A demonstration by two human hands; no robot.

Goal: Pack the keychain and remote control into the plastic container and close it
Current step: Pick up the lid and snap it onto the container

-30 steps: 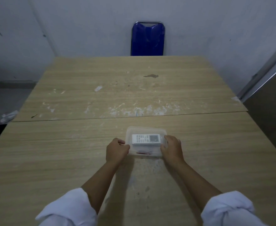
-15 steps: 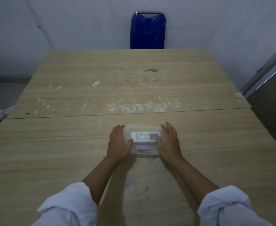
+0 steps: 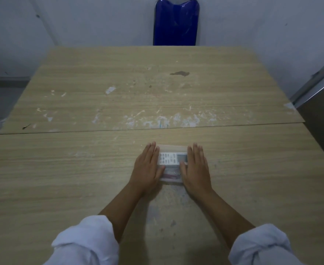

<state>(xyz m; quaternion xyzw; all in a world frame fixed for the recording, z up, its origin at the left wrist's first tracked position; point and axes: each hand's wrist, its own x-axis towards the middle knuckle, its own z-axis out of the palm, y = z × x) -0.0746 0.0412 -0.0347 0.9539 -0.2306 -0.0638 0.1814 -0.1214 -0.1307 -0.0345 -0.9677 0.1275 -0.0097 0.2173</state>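
Note:
A clear plastic container [image 3: 171, 147] with its lid on sits on the near half of the wooden table [image 3: 81, 169]. Through the lid I see the white remote control [image 3: 169, 158] lying crosswise. Below it lies the keychain [image 3: 171, 175], with a red part and a metal ring. My left hand [image 3: 147, 169] lies flat over the container's left end, fingers straight. My right hand [image 3: 194, 168] lies flat over its right end in the same way. Both palms hide the container's sides.
A blue chair [image 3: 176, 22] stands behind the table's far edge against the wall. A seam [image 3: 61, 131] splits the tabletop crosswise. A dark panel with a metal edge [image 3: 321, 111] stands at the right. White scuffs and a dark stain [image 3: 179, 73] mark the far half.
My hands went from curled fingers gripping the container's ends to flat palms laid on its lid. The view has tilted down slightly.

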